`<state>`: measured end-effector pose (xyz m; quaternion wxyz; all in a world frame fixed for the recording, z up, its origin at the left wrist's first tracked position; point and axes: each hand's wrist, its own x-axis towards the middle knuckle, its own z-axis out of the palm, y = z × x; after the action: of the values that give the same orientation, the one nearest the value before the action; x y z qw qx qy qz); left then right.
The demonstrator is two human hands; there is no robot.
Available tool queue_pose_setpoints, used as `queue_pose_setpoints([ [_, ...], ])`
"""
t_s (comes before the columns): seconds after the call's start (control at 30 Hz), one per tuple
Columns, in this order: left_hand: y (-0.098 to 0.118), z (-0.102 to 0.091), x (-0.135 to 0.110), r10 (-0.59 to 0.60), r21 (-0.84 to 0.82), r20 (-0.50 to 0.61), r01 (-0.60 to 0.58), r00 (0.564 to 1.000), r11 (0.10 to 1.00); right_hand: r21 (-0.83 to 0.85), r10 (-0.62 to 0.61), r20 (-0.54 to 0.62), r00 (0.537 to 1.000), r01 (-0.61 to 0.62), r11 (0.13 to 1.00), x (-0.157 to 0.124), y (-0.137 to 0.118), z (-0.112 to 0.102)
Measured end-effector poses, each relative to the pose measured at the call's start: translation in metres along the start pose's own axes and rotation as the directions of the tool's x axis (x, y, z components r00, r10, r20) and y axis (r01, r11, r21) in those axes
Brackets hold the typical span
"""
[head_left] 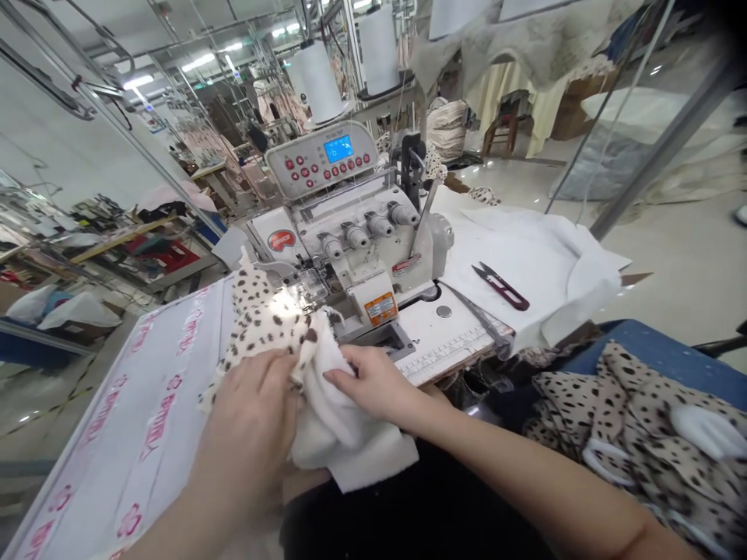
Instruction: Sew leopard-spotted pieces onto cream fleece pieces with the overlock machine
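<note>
A white fleecy fabric piece with dark spots (257, 319) lies on the bed of an overlock sewing machine (373, 241), partly under the lit needle area. My left hand (250, 412) is closed on its near edge, with the fingertips partly hidden in the cloth. Plain white fabric (355, 443) hangs from the same bundle toward my lap. Pinched between the thumb and fingers of my right hand (373, 381) is a fold of this plain white part, just in front of the machine.
Thread snips (500, 285) lie on white cloth right of the machine. More spotted fabric pieces (630, 412) are heaped on a blue surface (659, 358) at my right. A printed white table cover (157, 389) spreads to the left. Thread cones (320, 82) stand behind the machine.
</note>
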<state>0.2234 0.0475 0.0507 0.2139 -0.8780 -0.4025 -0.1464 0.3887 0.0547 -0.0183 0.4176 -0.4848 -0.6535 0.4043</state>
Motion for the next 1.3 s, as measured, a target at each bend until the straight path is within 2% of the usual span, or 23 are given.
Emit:
queue_pose_setpoints([
  [0.07, -0.003, -0.002, 0.003, -0.122, -0.038, -0.008, 0.121, 0.993, 0.992, 0.012, 0.013, -0.007, 1.0, -0.013, 1.0, -0.001, 0.001, 0.001],
  [0.17, -0.005, 0.0, 0.017, -0.322, -0.121, -0.007, 0.319, 0.947, 0.94, 0.015, 0.034, -0.013, 0.999, -0.034, 0.999, -0.001, 0.002, 0.003],
  [0.23, -0.002, 0.004, 0.025, -0.39, -0.177, -0.002, 0.384, 0.921, 0.906, 0.026, 0.03, -0.012, 0.999, -0.03, 0.999, -0.001, 0.002, 0.004],
  [0.3, 0.002, 0.011, 0.028, -0.41, -0.177, 0.019, 0.407, 0.912, 0.896, 0.047, 0.019, 0.0, 1.0, -0.019, 0.999, -0.001, 0.002, 0.004],
  [0.4, 0.003, 0.025, 0.025, -0.36, -0.06, 0.028, 0.361, 0.932, 0.93, 0.067, 0.014, 0.009, 1.0, -0.015, 0.998, -0.002, 0.003, 0.005],
  [0.5, -0.011, 0.035, 0.021, -0.266, 0.005, 0.005, 0.266, 0.964, 0.964, 0.069, 0.014, 0.004, 1.0, -0.014, 0.998, -0.002, 0.004, 0.007],
  [0.6, -0.036, 0.035, 0.025, -0.029, -0.063, -0.001, 0.028, 1.0, 0.998, 0.073, 0.013, -0.008, 1.0, -0.012, 0.997, -0.001, 0.005, 0.01],
  [0.7, -0.053, 0.026, 0.032, 0.218, -0.12, 0.036, -0.212, 0.975, 0.97, 0.08, 0.012, -0.028, 1.0, -0.01, 0.997, 0.0, 0.007, 0.013],
  [0.77, -0.051, 0.018, 0.034, 0.272, -0.109, 0.087, -0.262, 0.958, 0.959, 0.093, 0.01, -0.037, 0.999, -0.007, 0.996, 0.0, 0.007, 0.015],
  [0.83, -0.039, 0.012, 0.033, 0.28, -0.108, 0.096, -0.27, 0.955, 0.957, 0.12, -0.001, -0.041, 0.999, 0.006, 0.993, -0.001, 0.008, 0.016],
  [0.9, -0.023, 0.01, 0.029, 0.265, -0.131, 0.041, -0.257, 0.963, 0.957, 0.145, -0.016, -0.038, 0.999, 0.021, 0.989, -0.002, 0.009, 0.017],
  [1.03, -0.001, 0.013, 0.02, 0.138, -0.114, -0.058, -0.144, 0.989, 0.983, 0.163, -0.045, -0.011, 0.999, 0.046, 0.985, -0.003, 0.01, 0.015],
  [1.17, 0.006, 0.017, 0.018, 0.071, -0.065, -0.083, -0.076, 0.994, 0.995, 0.136, -0.039, 0.01, 0.999, 0.038, 0.99, -0.005, 0.008, 0.008],
  [1.3, 0.005, 0.017, 0.018, 0.069, -0.106, -0.037, -0.073, 0.997, 0.992, 0.125, -0.028, 0.021, 0.999, 0.026, 0.992, -0.006, 0.007, 0.006],
])
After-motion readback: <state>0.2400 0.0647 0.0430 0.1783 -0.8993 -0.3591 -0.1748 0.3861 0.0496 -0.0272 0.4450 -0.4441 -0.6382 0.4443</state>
